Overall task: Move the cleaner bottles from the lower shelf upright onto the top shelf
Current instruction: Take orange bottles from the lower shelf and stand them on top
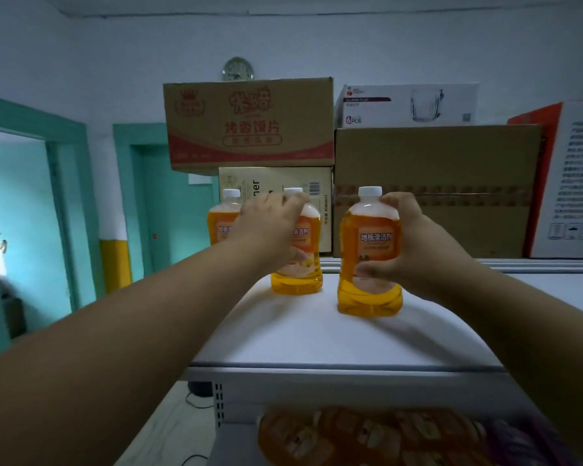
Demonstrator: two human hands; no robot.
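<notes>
Three orange cleaner bottles with white caps stand upright on the white top shelf (317,331). My right hand (411,243) grips the nearest bottle (371,264) from its right side, thumb across the label. My left hand (270,227) wraps around the middle bottle (300,280) from the left, covering its upper half. The third bottle (221,220) stands free behind my left hand, at the far left. On the lower shelf, at the bottom of the view, lie several more orange bottles (350,438), blurred.
Stacked cardboard boxes (435,190) fill the back of the top shelf, close behind the bottles. A white and red box (572,183) stands at the right. The shelf's left edge drops to the floor, with teal doors (169,210) beyond.
</notes>
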